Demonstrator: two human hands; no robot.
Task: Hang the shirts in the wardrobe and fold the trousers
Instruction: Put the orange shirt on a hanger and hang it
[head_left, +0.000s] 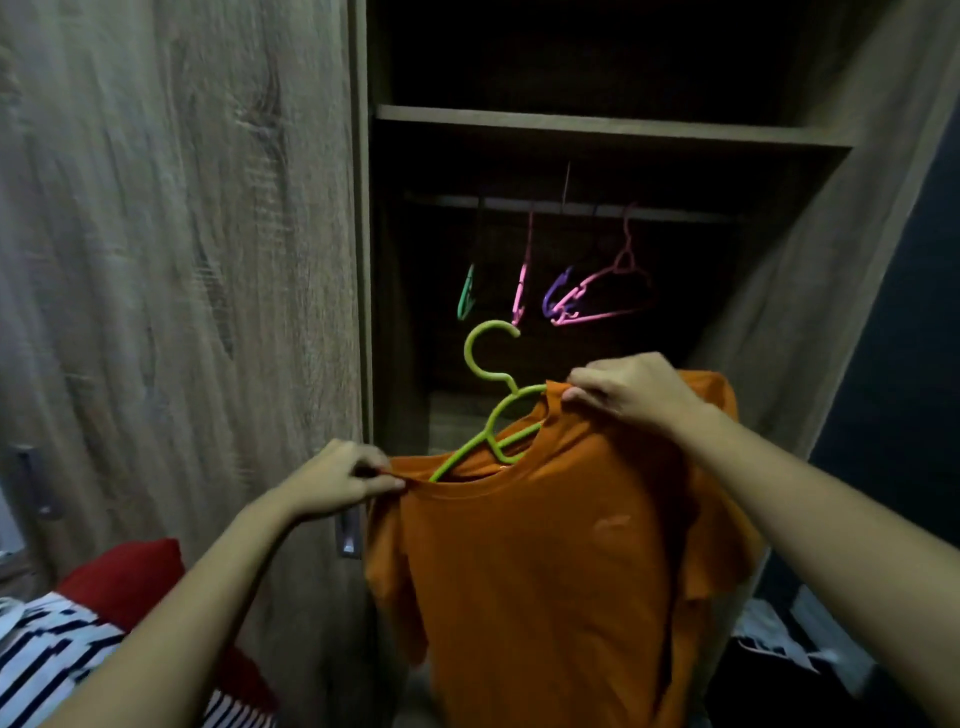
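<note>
An orange T-shirt (550, 571) hangs in front of the open wardrobe (597, 130), with a light green hanger (491, 410) pushed into its neck opening and its hook sticking up. My left hand (337, 478) pinches the shirt's left shoulder by the collar. My right hand (628, 389) grips the right shoulder higher up. Inside the dark wardrobe, a rail (571, 208) carries several empty hangers: a green one (466, 293), pink ones (602, 291) and a purple one (556, 293).
The closed wooden wardrobe door (182, 234) fills the left, with a metal handle (349, 532) beside the shirt. A red garment (130, 577) and a black-and-white striped garment (47, 660) lie at the lower left. White cloth (774, 634) lies at the lower right.
</note>
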